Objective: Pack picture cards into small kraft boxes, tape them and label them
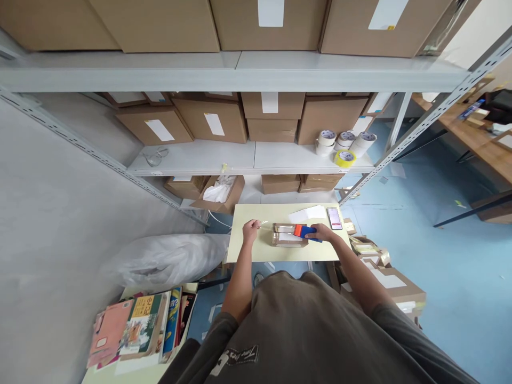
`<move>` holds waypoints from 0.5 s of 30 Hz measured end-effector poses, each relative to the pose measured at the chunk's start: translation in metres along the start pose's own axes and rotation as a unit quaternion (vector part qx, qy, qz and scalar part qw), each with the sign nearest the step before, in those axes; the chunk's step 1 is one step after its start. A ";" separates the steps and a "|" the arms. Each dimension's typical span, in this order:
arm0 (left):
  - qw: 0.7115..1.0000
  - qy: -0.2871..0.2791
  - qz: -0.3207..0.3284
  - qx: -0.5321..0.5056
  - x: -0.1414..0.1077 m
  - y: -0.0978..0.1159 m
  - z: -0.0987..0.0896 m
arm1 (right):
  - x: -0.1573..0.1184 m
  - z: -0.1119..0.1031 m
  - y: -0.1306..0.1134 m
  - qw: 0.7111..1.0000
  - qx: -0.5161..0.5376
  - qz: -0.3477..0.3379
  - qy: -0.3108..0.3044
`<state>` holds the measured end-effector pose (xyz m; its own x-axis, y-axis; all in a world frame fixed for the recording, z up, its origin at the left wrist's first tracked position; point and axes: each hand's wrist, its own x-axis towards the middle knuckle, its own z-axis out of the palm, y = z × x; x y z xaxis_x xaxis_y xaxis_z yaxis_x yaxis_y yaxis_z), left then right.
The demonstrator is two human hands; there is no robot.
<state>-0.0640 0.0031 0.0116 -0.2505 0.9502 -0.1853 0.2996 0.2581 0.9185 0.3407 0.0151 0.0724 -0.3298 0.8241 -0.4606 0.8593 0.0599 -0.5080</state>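
Observation:
A small cardboard box [288, 243] with white labels lies on the pale yellow table [256, 253]. In my right hand [320, 233] is a blue and orange tape dispenser [306, 231], its orange end over the right part of the box. My left hand [251, 229] is closed at the left of the box, apart from it. A small clear piece, seemingly tape [263, 223], sticks out from its fingertips. Behind the box lie white paper sheets [308, 214] and a phone [335, 218] with a lit screen.
A metal shelf [224, 154] with cardboard boxes and several tape rolls [344, 158] rises behind the table. A plastic-wrapped bundle [176, 261] and a stack of books [140, 325] are at the left. Cardboard boxes [396, 285] stand low on the right.

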 end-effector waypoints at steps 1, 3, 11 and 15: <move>1.000 0.005 -0.015 0.004 -0.002 -0.006 0.003 | 0.004 0.000 -0.002 1.000 -0.005 0.004 -0.007; 0.999 0.015 -0.043 0.015 -0.005 -0.017 0.010 | 0.011 0.000 -0.007 1.000 -0.009 0.012 -0.019; 0.986 -0.001 -0.147 0.083 0.001 -0.052 0.035 | 0.027 0.002 -0.013 0.999 -0.032 0.023 -0.034; 0.985 -0.029 -0.142 0.096 0.002 -0.068 0.058 | 0.023 0.007 -0.014 0.998 -0.044 0.032 -0.023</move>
<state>-0.0318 -0.0024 -0.0715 -0.2976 0.8417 -0.4506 0.3956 0.5383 0.7442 0.3189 0.0294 0.0640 -0.2883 0.8008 -0.5249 0.9096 0.0579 -0.4114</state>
